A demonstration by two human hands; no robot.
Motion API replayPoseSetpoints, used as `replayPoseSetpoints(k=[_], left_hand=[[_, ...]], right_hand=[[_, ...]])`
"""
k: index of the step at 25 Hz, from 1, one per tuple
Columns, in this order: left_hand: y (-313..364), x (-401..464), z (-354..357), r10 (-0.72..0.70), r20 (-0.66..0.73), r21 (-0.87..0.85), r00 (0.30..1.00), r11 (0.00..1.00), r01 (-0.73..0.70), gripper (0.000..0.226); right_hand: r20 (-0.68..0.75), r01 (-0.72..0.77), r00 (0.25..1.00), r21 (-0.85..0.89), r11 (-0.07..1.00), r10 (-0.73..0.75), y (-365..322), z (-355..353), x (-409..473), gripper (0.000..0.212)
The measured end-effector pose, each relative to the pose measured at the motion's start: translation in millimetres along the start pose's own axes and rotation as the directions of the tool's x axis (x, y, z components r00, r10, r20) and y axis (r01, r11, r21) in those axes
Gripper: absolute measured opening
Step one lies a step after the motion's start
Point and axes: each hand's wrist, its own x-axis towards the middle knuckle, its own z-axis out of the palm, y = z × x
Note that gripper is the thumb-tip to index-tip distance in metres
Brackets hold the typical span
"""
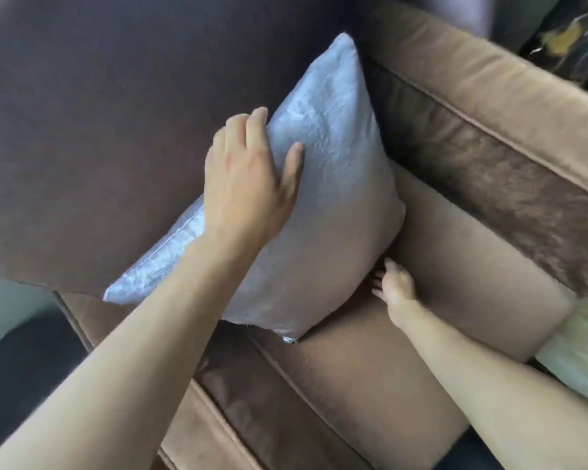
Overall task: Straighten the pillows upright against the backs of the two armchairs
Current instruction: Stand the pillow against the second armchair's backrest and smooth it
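Observation:
A pale silver-grey square pillow [323, 184] leans against the dark brown back [116, 113] of a brown suede armchair, with its lower edge on the seat cushion [431, 283]. My left hand [248, 178] grips the pillow's upper left edge, fingers curled over the top and thumb on its face. My right hand [396, 293] reaches under the pillow's lower right side, its fingertips tucked beneath the fabric and partly hidden. The pillow stands tilted, one corner up toward the top of the backrest.
The armchair's padded arm [489, 106] runs along the right, the other arm [252, 412] along the bottom left. A dark patterned object [571, 32] sits beyond the right arm. Something pale and fluffy [577, 354] lies at the right edge. Dark floor [21, 361] shows at left.

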Motion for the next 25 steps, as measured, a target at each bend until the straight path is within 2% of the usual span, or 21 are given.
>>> replayPoseSetpoints(k=[2, 4, 6, 7, 9, 11, 13, 15, 17, 21, 23, 25], left_hand=[[30, 43, 17, 0.009, 0.124, -0.005, 0.992, 1.000, -0.008, 0.070], [48, 86, 28, -0.070, 0.221, -0.104, 0.973, 0.990, 0.095, 0.066], [54, 121, 34, -0.180, 0.246, -0.188, 0.952, 0.955, 0.229, 0.048], [55, 135, 38, -0.205, 0.232, -0.180, 0.951, 0.952, 0.249, 0.037], [61, 148, 42, -0.196, 0.219, -0.133, 0.956, 0.964, 0.228, 0.035], [58, 152, 43, -0.162, 0.190, -0.123, 0.968, 0.975, 0.188, 0.031], [51, 152, 39, -0.177, 0.116, -0.227, 0.977, 0.953, 0.200, 0.022], [47, 152, 36, -0.213, 0.058, -0.284, 0.975, 0.933, 0.221, 0.018], [45, 147, 34, -0.220, -0.009, -0.245, 0.975, 0.946, 0.211, 0.017], [51, 138, 34, -0.278, -0.102, -0.236, 0.955, 0.940, 0.248, 0.017], [53, 137, 37, -0.256, -0.098, -0.233, 0.962, 0.945, 0.228, 0.017], [57, 136, 37, -0.208, -0.049, -0.218, 0.977, 0.957, 0.192, 0.017]], right_hand=[[0.011, -0.050, 0.999, 0.226, 0.973, 0.049, -28, -7, 26, 0.041], [0.011, -0.066, 0.998, 0.414, 0.908, 0.068, -50, -10, 51, 0.042], [0.002, -0.057, 0.998, 0.527, 0.848, 0.065, -72, -9, 72, 0.037], [0.001, -0.060, 0.997, 0.554, 0.830, 0.071, -81, -7, 78, 0.030], [-0.020, -0.040, 0.998, 0.525, 0.850, 0.059, -86, -4, 94, 0.013], [-0.031, -0.002, 0.999, 0.420, 0.907, 0.017, -86, -1, 105, 0.011], [0.006, -0.013, 1.000, 0.382, 0.924, 0.012, -89, -3, 105, 0.026], [0.052, -0.050, 0.998, 0.431, 0.901, 0.030, -91, -9, 103, 0.033], [-0.011, -0.017, 1.000, 0.469, 0.883, 0.025, -88, -11, 103, 0.034], [-0.212, 0.092, 0.977, 0.354, 0.931, -0.016, -86, 1, 103, 0.041], [-0.286, 0.111, 0.958, 0.307, 0.945, -0.019, -85, 3, 105, 0.044], [-0.282, 0.084, 0.959, 0.387, 0.918, 0.031, -84, 1, 102, 0.048]])
